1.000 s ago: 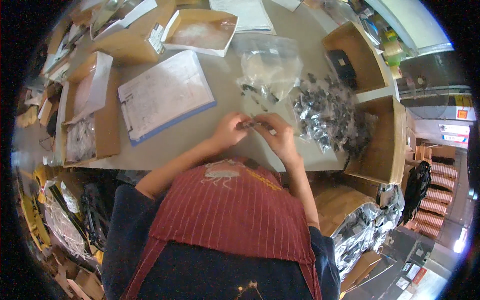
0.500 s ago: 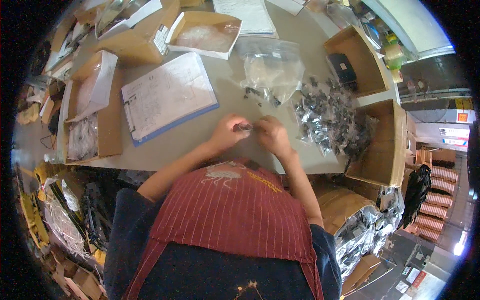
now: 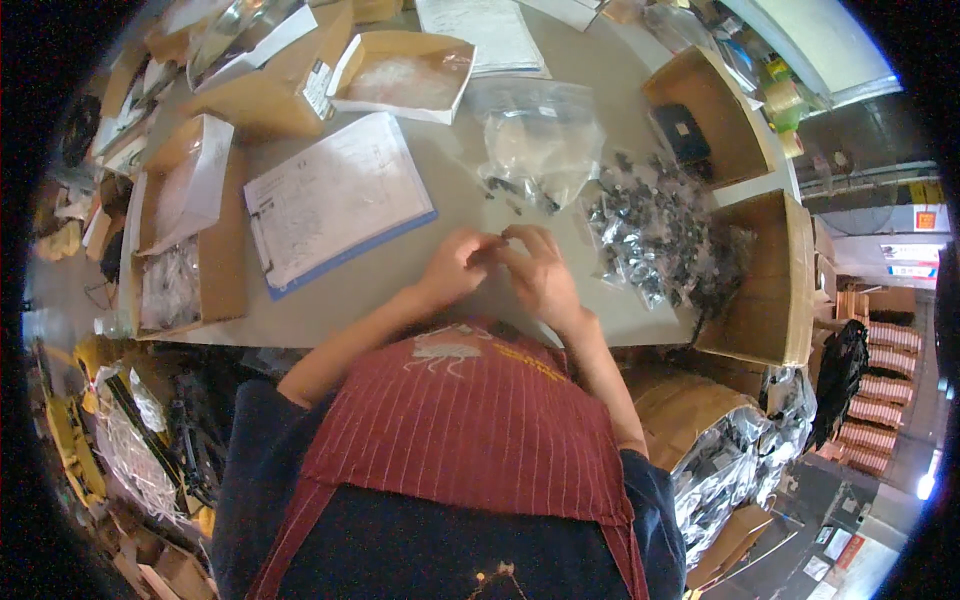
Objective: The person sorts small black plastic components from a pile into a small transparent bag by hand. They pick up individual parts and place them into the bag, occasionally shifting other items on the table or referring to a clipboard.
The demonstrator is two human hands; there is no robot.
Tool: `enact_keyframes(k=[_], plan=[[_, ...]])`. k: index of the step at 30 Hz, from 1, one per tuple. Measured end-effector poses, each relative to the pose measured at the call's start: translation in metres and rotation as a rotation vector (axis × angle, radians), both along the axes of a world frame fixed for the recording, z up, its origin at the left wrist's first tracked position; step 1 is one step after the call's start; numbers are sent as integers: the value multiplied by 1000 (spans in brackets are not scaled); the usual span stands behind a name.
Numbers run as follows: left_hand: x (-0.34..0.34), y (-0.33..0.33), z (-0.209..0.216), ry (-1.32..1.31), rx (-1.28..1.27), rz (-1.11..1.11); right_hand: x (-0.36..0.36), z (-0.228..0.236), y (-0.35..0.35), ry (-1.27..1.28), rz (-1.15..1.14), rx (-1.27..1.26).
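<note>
Inside clear bags [image 3: 640, 275], apparently black pieces [image 3: 626, 212]

I count two bare hands, one left hand [image 3: 458, 268] and one right hand [image 3: 545, 278]; whatever sits between them is too hidden to number. Left of the left hand lies one blue clipboard [image 3: 355, 250] bearing white sheets [image 3: 335, 195]. Beyond the hands there's one large clear plastic bag [image 3: 540, 128], and past it one stack of white papers [image 3: 483, 42]. A few tiny black pieces [image 3: 503, 186] lie nearer, too blurred to count. Right of the right hand, I see one heap of small clear packets with black parts [image 3: 650, 230], far too many to tally, and two open brown cardboard boxes [image 3: 790, 270].
</note>
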State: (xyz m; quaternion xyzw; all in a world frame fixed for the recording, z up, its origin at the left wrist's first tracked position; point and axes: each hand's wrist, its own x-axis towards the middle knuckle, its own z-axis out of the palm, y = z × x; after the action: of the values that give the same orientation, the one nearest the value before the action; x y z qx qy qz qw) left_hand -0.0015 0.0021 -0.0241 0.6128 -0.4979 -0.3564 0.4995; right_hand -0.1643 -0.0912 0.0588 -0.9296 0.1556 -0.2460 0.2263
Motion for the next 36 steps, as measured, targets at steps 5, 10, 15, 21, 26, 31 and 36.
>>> enact_keyframes(k=[5, 10, 15, 21, 26, 31, 36], plan=[[7, -2, -9, 367, 17, -11, -5, -15, -6, 47, -41, 59], [9, 1, 3, 260, 175, -27, -8, -20, -7, 75, -95, 80], [6, 4, 12, -1, 183, 67, 1, -18, -2, -55, -133, 299], [8, 6, 28, -249, 5, 71, 1, -11, -1, 88, -51, 537], [14, 3, 28, -320, -143, 41, 7, -17, 2, -17, -79, 523], [21, -12, 47, -162, -73, -6, 5, -14, -9, 20, -127, 496], [26, -30, 44, -170, -168, -44, 2, -14, -17, 52, -171, 595]])
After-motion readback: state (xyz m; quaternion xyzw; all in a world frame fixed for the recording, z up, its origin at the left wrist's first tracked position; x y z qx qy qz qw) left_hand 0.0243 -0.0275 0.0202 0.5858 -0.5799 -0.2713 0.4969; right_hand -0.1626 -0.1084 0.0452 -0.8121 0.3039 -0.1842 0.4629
